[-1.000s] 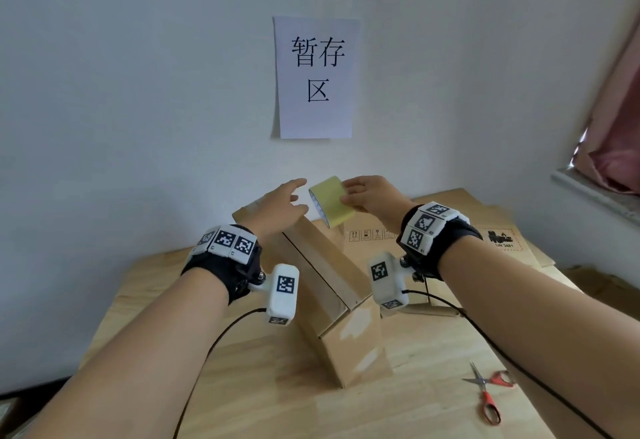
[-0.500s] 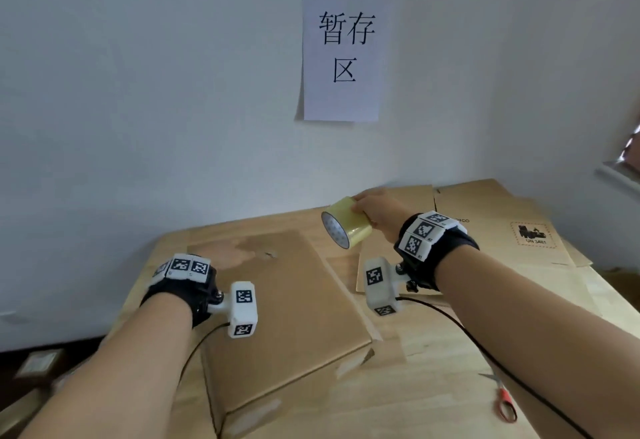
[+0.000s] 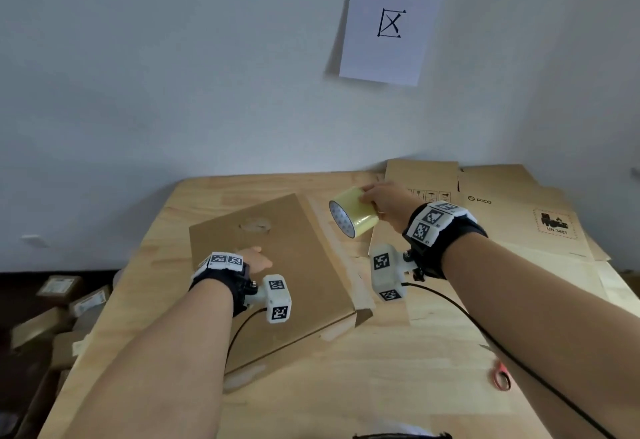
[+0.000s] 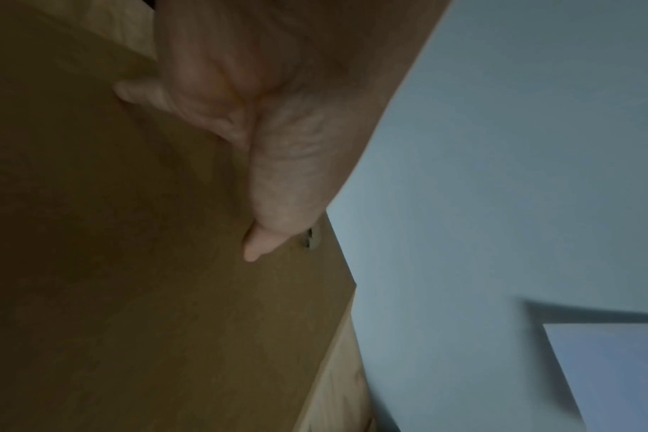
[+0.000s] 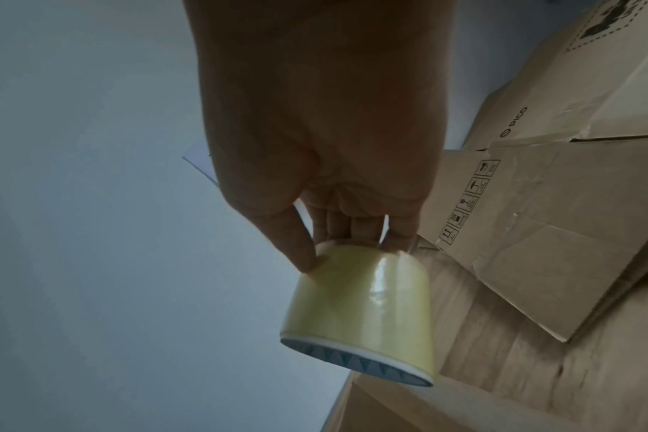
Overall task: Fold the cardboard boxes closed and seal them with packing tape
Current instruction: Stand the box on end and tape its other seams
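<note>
Head view: cardboard box (image 3: pixel 273 275) now lies flat on the desk (image 3: pixel 398 379), broad face up; a second ago it stood tipped on edge. Left hand (image 3: pixel 254 260) rests on that face, fingers (image 4: pixel 256 251) straight and grasping nothing. Right hand (image 3: pixel 382 201) has fingers curled round the tape roll (image 3: pixel 351 211), held above the box's far right edge. Judgement: box repositioned; next seam awaits tape.
</note>
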`<state>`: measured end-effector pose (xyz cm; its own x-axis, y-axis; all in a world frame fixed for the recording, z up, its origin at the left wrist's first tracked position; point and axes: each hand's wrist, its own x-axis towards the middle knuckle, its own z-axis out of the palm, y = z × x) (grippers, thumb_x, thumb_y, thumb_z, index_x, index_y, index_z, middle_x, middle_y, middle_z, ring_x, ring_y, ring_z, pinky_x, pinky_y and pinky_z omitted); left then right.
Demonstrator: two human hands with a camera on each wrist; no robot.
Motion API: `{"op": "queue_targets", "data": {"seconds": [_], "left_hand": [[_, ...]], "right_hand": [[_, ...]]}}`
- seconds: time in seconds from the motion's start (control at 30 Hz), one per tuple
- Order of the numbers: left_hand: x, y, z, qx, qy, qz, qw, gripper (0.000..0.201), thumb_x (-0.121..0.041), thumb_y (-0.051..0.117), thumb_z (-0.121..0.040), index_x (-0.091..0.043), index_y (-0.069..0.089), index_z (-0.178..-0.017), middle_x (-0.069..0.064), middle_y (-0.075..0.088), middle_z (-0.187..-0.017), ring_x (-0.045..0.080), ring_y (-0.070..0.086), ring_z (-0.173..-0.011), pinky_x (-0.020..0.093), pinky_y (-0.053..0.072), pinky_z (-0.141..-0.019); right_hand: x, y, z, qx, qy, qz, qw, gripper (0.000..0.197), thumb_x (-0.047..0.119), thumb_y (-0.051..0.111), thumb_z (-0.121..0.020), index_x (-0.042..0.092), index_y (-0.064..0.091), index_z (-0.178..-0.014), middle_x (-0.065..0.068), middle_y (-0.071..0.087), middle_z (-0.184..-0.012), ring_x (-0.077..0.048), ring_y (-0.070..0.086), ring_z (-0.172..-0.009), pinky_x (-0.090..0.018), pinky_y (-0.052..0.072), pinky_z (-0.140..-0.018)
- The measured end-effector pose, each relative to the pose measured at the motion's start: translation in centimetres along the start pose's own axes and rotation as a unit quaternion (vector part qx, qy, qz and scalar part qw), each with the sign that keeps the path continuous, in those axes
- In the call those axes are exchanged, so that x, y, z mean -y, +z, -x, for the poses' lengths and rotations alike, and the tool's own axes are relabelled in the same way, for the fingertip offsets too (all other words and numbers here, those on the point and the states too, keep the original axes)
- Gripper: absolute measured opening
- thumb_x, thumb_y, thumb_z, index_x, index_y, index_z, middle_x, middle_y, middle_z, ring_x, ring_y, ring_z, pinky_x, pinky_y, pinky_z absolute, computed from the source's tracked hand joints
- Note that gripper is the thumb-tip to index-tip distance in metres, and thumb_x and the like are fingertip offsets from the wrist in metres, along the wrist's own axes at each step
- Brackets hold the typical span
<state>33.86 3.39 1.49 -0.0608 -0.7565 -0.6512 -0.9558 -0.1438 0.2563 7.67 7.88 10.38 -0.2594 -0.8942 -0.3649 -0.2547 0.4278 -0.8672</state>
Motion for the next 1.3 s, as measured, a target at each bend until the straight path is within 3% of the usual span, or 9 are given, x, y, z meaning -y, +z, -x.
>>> {"op": "queue_targets", "data": {"seconds": [0.1,0.2,0.3,0.43,0.57,0.67,0.87,1.07,1.3], "left_hand": [[-2.7,-1.6,1.3,-0.029,0.079,0.066,0.994,0.066,-0.035,0.053,-0.095,-0.018,0.021,-0.151,0.006,0.025,-0.155,0.028,0.033,-0.138,0.041,0.031,-0.11],[-7.2,-3.3,4.0,-0.021,0.241,0.105,0.965,0.079,-0.041,0.065,-0.086,-0.029,0.02,-0.15,-0.006,0.042,-0.134,0.015,0.045,-0.122,0.037,0.037,-0.105],[-11.7,-4.3,6.3,-0.004,0.349,0.11,0.931,0.074,-0.039,0.068,-0.084,-0.042,0.025,-0.145,-0.011,0.049,-0.129,0.011,0.055,-0.114,0.033,0.042,-0.102],[-14.7,-5.3,7.5,-0.151,0.395,0.042,0.905,0.046,-0.005,0.043,-0.093,-0.021,0.05,-0.136,0.007,0.065,-0.106,0.025,0.064,-0.096,0.031,0.052,-0.081],[-16.5,-6.5,8.8,-0.303,0.414,-0.157,0.844,0.053,-0.007,0.036,-0.095,-0.019,0.031,-0.146,0.006,0.063,-0.117,0.029,0.059,-0.103,0.03,0.041,-0.077],[-17.3,-7.4,9.1,-0.339,0.43,-0.22,0.807,0.052,-0.009,0.036,-0.095,-0.017,0.028,-0.146,0.006,0.06,-0.122,0.031,0.058,-0.104,0.033,0.042,-0.078],[-17.5,-8.8,8.8,-0.306,0.411,-0.105,0.852,0.046,-0.004,0.036,-0.09,-0.017,0.05,-0.131,0.014,0.065,-0.102,0.033,0.06,-0.091,0.041,0.051,-0.077],[-17.9,-9.5,8.2,-0.179,0.406,0.108,0.89,0.025,0.002,0.041,-0.091,0.0,0.064,-0.099,0.013,0.067,-0.095,0.027,0.07,-0.082,0.038,0.06,-0.072],[-18.4,-8.9,8.8,-0.064,0.382,0.27,0.882,0.021,-0.01,0.046,-0.099,-0.002,0.065,-0.093,0.017,0.07,-0.094,0.027,0.072,-0.082,0.036,0.059,-0.076]], "right_hand": [[-0.1,-0.1,-0.1,-0.032,0.016,-0.049,0.998,0.024,0.018,0.056,-0.091,0.007,0.058,-0.112,-0.014,0.057,-0.111,-0.026,0.054,-0.098,-0.035,0.045,-0.085],[0.3,-0.7,0.2,-0.036,0.001,-0.071,0.997,0.026,0.03,0.062,-0.088,0.011,0.06,-0.106,-0.014,0.06,-0.112,-0.03,0.057,-0.103,-0.042,0.048,-0.093],[1.2,-1.6,0.5,-0.001,-0.024,-0.124,0.992,0.033,0.019,0.059,-0.089,0.0,0.059,-0.115,-0.018,0.061,-0.11,-0.027,0.058,-0.091,-0.037,0.048,-0.074],[2.5,-3.1,1.4,0.055,-0.037,-0.136,0.988,0.024,0.018,0.053,-0.09,0.004,0.058,-0.109,-0.009,0.059,-0.095,-0.02,0.055,-0.083,-0.029,0.044,-0.071],[4.0,-4.3,2.2,0.014,-0.071,-0.105,0.992,0.017,0.029,0.051,-0.094,0.016,0.06,-0.089,0.0,0.06,-0.086,-0.014,0.056,-0.081,-0.026,0.045,-0.072],[4.5,-4.7,2.3,0.004,-0.091,-0.135,0.987,0.018,0.023,0.048,-0.094,0.009,0.059,-0.096,-0.003,0.056,-0.085,-0.017,0.053,-0.078,-0.026,0.043,-0.067],[4.8,-5.3,2.1,0.014,-0.127,-0.169,0.977,0.017,0.014,0.044,-0.092,0.012,0.047,-0.075,-0.004,0.037,-0.07,-0.014,0.036,-0.064,-0.026,0.032,-0.06],[5.3,-5.8,2.2,0.023,-0.137,-0.192,0.972,0.011,0.015,0.043,-0.092,0.008,0.049,-0.084,-0.006,0.039,-0.074,-0.016,0.038,-0.065,-0.027,0.032,-0.06],[6.1,-6.6,2.4,0.019,-0.142,-0.196,0.97,0.019,0.026,0.05,-0.075,0.01,0.046,-0.084,-0.009,0.038,-0.078,-0.022,0.036,-0.069,-0.035,0.029,-0.062]]}}
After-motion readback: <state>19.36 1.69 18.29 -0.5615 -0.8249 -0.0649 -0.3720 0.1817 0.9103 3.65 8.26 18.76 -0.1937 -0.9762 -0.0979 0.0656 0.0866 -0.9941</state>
